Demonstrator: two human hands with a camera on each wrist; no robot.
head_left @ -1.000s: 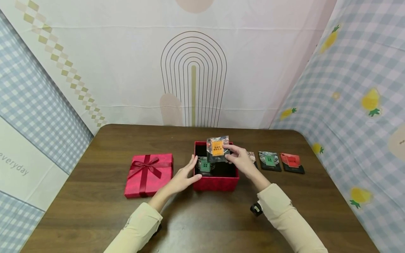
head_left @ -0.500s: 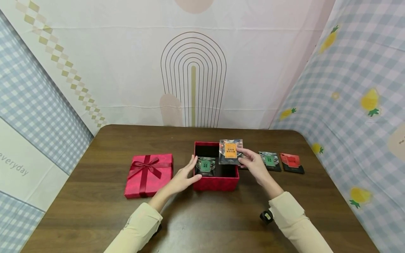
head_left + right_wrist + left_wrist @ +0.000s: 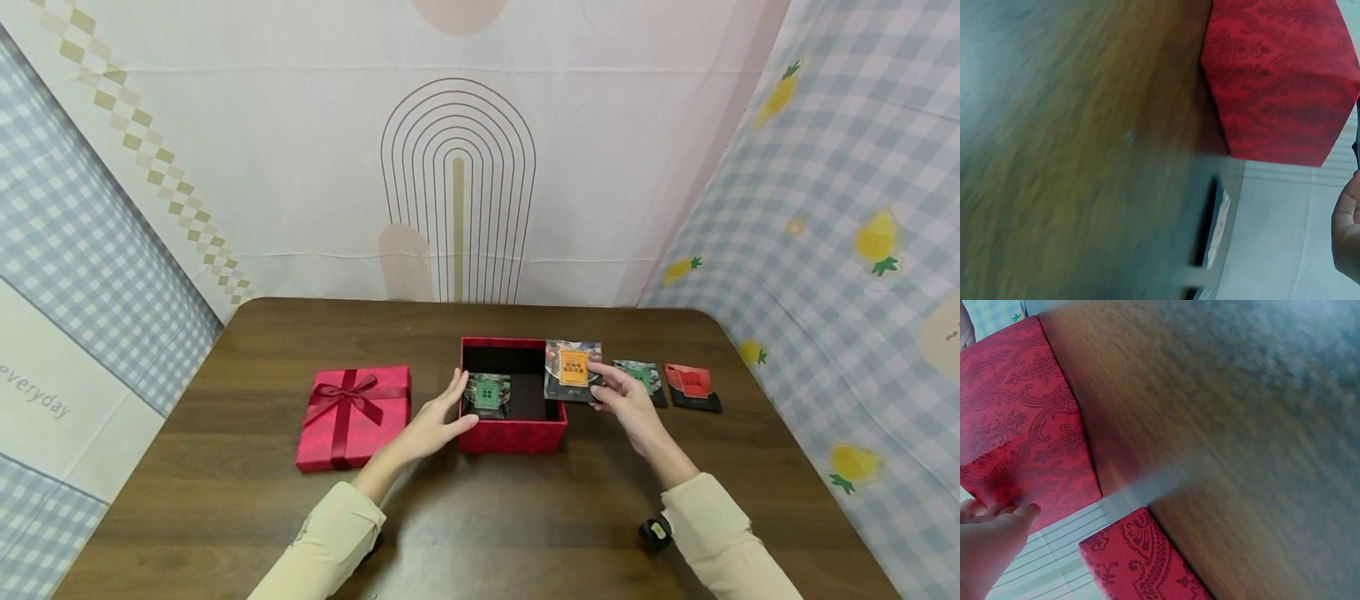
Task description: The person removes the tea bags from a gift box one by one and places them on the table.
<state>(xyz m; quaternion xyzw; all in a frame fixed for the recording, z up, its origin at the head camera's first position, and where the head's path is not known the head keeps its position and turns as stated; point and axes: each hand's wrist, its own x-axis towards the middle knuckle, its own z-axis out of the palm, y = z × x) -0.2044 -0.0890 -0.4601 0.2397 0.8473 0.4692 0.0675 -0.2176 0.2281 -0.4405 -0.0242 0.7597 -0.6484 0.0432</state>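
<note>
In the head view my right hand pinches the right edge of a dark sachet with an orange label, held up over the right end of a red gift box. My left hand rests against the box's left side, fingers extended; the left wrist view shows its fingers touching the patterned red wall. A green-labelled sachet sits in the left part of the open box. On the table to the right lie another green-labelled sachet, partly behind my right hand, and a red sachet.
The red lid with a dark ribbon bow lies left of the box. All stand on a brown wooden table, with a white patterned cloth behind it. The right wrist view shows a flat sachet beyond the box.
My right hand has moved right with the orange-labelled sachet, from above the box's middle to its right end. It now covers a sachet on the table. My left hand stays still.
</note>
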